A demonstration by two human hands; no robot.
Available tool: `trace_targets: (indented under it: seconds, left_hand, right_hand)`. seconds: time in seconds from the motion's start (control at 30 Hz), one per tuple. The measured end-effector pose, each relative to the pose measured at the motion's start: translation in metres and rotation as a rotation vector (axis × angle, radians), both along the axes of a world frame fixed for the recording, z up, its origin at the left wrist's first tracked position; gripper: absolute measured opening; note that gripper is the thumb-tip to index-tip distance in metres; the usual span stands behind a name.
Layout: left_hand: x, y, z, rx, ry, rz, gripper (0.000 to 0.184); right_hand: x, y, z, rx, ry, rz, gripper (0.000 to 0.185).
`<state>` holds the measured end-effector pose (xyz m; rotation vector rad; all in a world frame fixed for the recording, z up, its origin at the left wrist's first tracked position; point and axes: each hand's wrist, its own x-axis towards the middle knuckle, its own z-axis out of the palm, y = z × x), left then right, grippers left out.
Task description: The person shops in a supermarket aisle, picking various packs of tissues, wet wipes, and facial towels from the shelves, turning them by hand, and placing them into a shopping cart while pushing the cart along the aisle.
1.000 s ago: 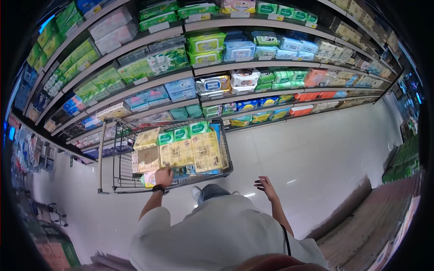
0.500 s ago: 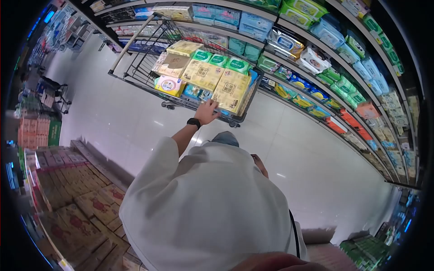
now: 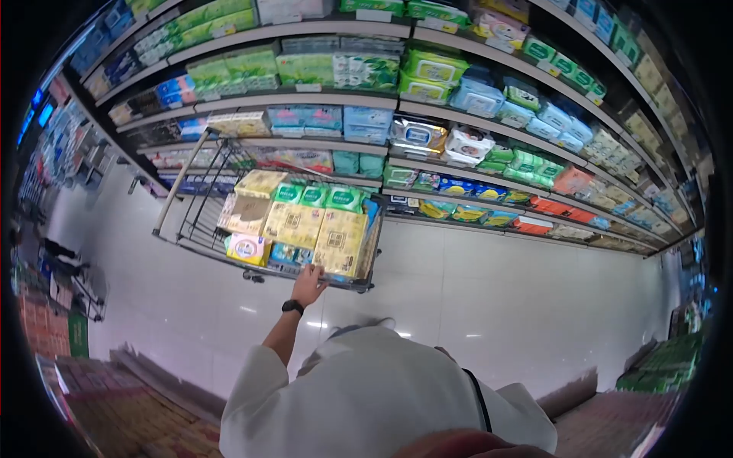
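Observation:
My left hand (image 3: 308, 287), with a black watch at the wrist, is closed over the near rim of a shopping cart (image 3: 200, 249). Its fingertips lie by the lower corner of a yellow tissue pack (image 3: 337, 243). Another yellow pack (image 3: 293, 224) sits beside that one, with green-and-white packs (image 3: 314, 196) behind them. A yellow-and-pink pack (image 3: 247, 249) and blue packs (image 3: 289, 254) lie along the near side. Of my right hand (image 3: 444, 352), only a dark sliver shows past my light top; its fingers are hidden.
Shelves (image 3: 336, 102) of tissue and wipe packs curve along the far side of the aisle. Pale shiny floor (image 3: 473, 298) lies between them and me. Stacked cartons (image 3: 114, 389) stand at lower left, and green packs (image 3: 660, 362) at lower right. Another cart (image 3: 76, 294) is at far left.
My view has tilted up, showing more shelves; the cart now appears lower and further left. My left hand stays at its rim. Less of my right hand shows.

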<state>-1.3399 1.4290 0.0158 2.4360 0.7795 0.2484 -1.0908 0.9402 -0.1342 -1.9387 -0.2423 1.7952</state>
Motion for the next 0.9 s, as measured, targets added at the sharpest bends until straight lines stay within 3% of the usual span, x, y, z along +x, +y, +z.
trace_targets:
  seconds: [0.2, 0.3, 0.47, 0.53, 0.63, 0.7, 0.73, 0.77, 0.83, 0.9]
  left_hand:
    - [-0.012, 0.004, 0.005, -0.023, 0.063, 0.011, 0.034]
    - [-0.027, 0.007, 0.003, -0.001, 0.061, -0.016, 0.032]
    - [-0.048, 0.009, -0.008, -0.006, 0.061, -0.003, 0.031]
    - [-0.057, 0.007, -0.006, 0.031, 0.035, 0.002, 0.025]
    - [-0.067, 0.001, -0.010, 0.078, -0.071, 0.106, 0.013]
    - [-0.059, -0.005, 0.002, 0.185, -0.074, 0.200, 0.009]
    - [-0.052, -0.007, 0.010, 0.181, -0.101, 0.259, 0.010]
    - [-0.040, -0.007, 0.021, 0.187, -0.097, 0.292, 0.010]
    - [-0.017, -0.002, 0.024, 0.227, -0.103, 0.361, 0.010]
    - [0.025, 0.002, 0.027, 0.229, -0.147, 0.410, 0.010]
  right_hand:
    - [-0.030, 0.026, -0.005, 0.023, -0.010, -0.212, 0.037]
    - [-0.029, 0.035, 0.033, 0.038, 0.027, -0.428, 0.037]
    - [-0.006, -0.023, 0.011, -0.077, 0.031, -0.675, 0.031]
    - [0.000, -0.043, 0.011, -0.237, 0.001, -0.489, 0.031]
    - [0.012, -0.088, -0.021, -0.345, 0.111, -0.450, 0.032]
    - [0.013, -0.140, -0.052, 0.522, -0.166, -0.325, 0.034]
    - [0.022, -0.150, -0.084, 0.529, -0.162, -0.316, 0.034]
    - [0.048, -0.147, -0.130, 0.434, -0.130, -0.339, 0.034]
    - [0.114, -0.104, -0.127, -0.002, -0.046, -0.127, 0.037]
    - [0.174, -0.058, -0.128, -0.095, -0.023, -0.070, 0.040]
